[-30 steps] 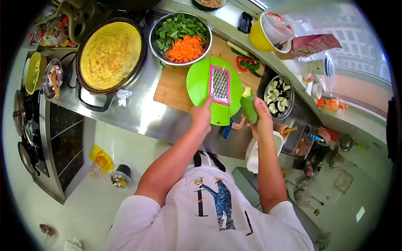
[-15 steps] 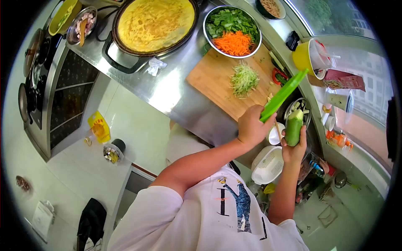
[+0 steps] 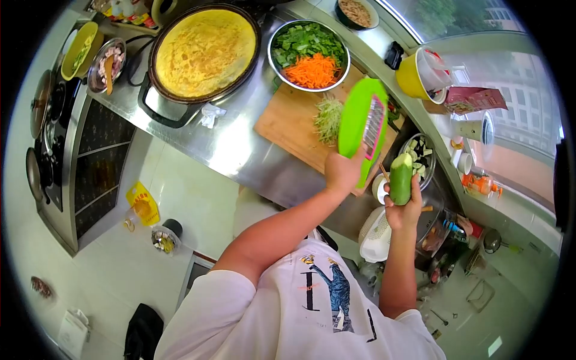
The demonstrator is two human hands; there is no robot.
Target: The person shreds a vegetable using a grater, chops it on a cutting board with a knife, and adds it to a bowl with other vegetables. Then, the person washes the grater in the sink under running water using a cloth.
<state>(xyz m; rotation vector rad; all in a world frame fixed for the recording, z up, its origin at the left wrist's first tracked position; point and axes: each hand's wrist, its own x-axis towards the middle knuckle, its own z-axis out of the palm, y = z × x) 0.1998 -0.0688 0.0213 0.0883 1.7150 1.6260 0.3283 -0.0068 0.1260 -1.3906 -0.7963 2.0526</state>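
My left hand (image 3: 344, 172) is closed around the lower end of a bright green grater (image 3: 355, 120), whose metal blade with a pink edge is turned to the right. The grater is tilted over the wooden cutting board (image 3: 282, 129) and hides part of it. A pile of pale green shreds (image 3: 328, 120) lies on the board just left of the grater. My right hand (image 3: 405, 211) grips a thick green cucumber (image 3: 401, 186) upright, its pale cut end on top. Behind the cucumber, a metal bowl (image 3: 427, 150) holds cut dark-skinned chunks.
A metal bowl (image 3: 273, 62) of chopped greens and shredded carrot stands at the board's far edge. A round pan (image 3: 155, 84) with a yellow pancake sits left on the steel counter (image 3: 234, 141). A white basket (image 3: 375, 243) is near my right forearm. Containers line the windowsill.
My left hand has moved left and turned the grater from edge-on so its blade side shows. My right hand still holds the cucumber, slightly further left. The whole view has shifted a little.
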